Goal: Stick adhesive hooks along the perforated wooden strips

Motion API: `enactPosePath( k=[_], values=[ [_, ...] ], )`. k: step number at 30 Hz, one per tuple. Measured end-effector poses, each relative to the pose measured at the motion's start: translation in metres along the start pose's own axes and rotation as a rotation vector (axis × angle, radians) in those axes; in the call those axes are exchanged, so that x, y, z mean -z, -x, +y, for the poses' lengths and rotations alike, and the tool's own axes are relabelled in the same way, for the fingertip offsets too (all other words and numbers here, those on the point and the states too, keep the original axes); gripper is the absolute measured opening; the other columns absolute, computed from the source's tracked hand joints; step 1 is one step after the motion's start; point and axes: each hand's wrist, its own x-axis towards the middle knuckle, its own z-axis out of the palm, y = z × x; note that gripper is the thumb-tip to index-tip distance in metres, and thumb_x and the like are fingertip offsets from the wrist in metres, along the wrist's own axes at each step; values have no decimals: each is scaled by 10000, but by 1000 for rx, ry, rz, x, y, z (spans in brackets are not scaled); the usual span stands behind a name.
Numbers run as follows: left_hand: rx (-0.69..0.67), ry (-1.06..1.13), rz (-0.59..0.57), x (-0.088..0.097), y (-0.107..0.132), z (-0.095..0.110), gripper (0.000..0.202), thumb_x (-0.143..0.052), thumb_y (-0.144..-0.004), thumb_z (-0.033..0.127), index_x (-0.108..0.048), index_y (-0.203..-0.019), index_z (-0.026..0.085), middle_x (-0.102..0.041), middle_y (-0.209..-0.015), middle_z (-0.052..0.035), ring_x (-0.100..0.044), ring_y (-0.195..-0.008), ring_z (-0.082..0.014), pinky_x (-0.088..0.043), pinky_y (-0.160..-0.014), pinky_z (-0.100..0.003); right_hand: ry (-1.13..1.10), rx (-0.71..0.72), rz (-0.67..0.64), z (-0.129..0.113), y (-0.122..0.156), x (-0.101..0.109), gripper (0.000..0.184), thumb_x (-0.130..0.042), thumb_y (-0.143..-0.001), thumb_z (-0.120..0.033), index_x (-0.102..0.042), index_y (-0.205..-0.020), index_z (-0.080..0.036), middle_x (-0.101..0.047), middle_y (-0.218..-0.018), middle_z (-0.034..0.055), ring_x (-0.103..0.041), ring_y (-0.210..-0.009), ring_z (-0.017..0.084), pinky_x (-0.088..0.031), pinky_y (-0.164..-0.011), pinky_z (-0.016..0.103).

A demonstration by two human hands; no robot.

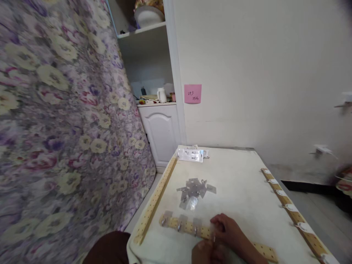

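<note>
A pale wooden strip with rows of holes (188, 226) lies across the near part of the table. Three clear-backed metal hooks (179, 226) sit along its left half. My right hand (227, 230) is closed over the strip, thumb and fingertip pinched together. Just below and left of it, my left hand (204, 252) is closed as well, its fingers curled. Between the two hands a small metallic hook (214, 238) glints, mostly covered by fingers. Beyond the strip lies a pile of loose clear-backed hooks (194, 190).
Another holed strip (155, 201) runs along the table's left edge. At the right edge, a strip (287, 201) bears several white hooks (290, 208). Clear packaging (190, 154) lies at the far end of the table (233, 183). A floral curtain (68, 121) hangs at the left.
</note>
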Motion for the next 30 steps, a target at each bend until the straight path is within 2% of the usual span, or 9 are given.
enactPosePath(
  k=[6,17,25,28,30],
  values=[
    [-68,-97,19,1,-6,-6,554,-595,-489,710,-543,-568,164,-597,-429,-31,-472,-318,-112,-276,-383,-232,12,-12,-11,5,-4,-1,343,-557,-532,-114,-658,-853,-179,-589,-689,-12,-530,-630,129,-398,-580,213],
    [-14,69,8,-3,-11,-18,552,-593,-492,697,-522,-613,163,-586,-405,-6,-448,-266,-80,-214,-338,-199,-25,-95,-89,2,-12,4,313,-637,-498,-117,-661,-798,-204,-640,-691,-27,-537,-641,131,-373,-572,216],
    [-31,113,-27,0,-7,-19,537,-599,-551,652,-535,-720,146,-620,-443,-18,-509,-297,-105,-230,-345,-189,-49,-93,-60,6,-10,3,324,-652,-503,-123,-637,-817,-199,-621,-695,-31,-534,-629,126,-384,-568,219],
    [-30,112,-32,-1,-1,-14,515,-581,-569,643,-531,-711,150,-603,-422,-11,-510,-297,-110,-234,-351,-189,-130,-72,-79,4,-8,6,297,-660,-532,-163,-621,-826,-187,-611,-696,-25,-545,-632,130,-403,-575,223],
    [-18,103,-22,-2,3,-11,499,-583,-570,628,-533,-709,152,-601,-420,-12,-509,-302,-112,-240,-353,-194,-194,-54,-89,1,-5,12,248,-635,-605,-223,-610,-848,-181,-597,-682,-19,-554,-643,136,-420,-592,230]
  ],
)
